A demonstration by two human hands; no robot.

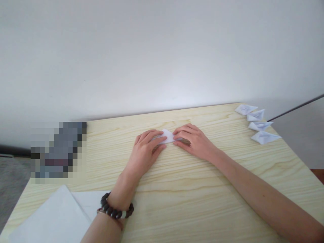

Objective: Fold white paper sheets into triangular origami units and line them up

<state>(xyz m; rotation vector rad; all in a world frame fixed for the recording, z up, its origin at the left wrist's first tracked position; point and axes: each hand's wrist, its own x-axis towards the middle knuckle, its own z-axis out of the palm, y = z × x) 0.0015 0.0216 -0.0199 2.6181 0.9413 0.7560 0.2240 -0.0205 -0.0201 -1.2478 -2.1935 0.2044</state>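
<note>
A small folded piece of white paper [167, 136] lies on the pale wooden table [192, 189] near its far edge. My left hand [146, 150] rests on the paper's left end, fingers lying flat and pressed on it. My right hand [193, 140] presses on the paper's right end with its fingers close together and its thumb beside the paper. Most of the paper is hidden under the fingers. A dark bead bracelet [115, 210] circles my left wrist.
Several folded white paper pieces [258, 124] lie in a row at the table's far right corner. White sheets [58, 216] lie at the near left. A blurred-out patch [58, 150] sits at the far left. A white wall [162, 54] stands behind the table.
</note>
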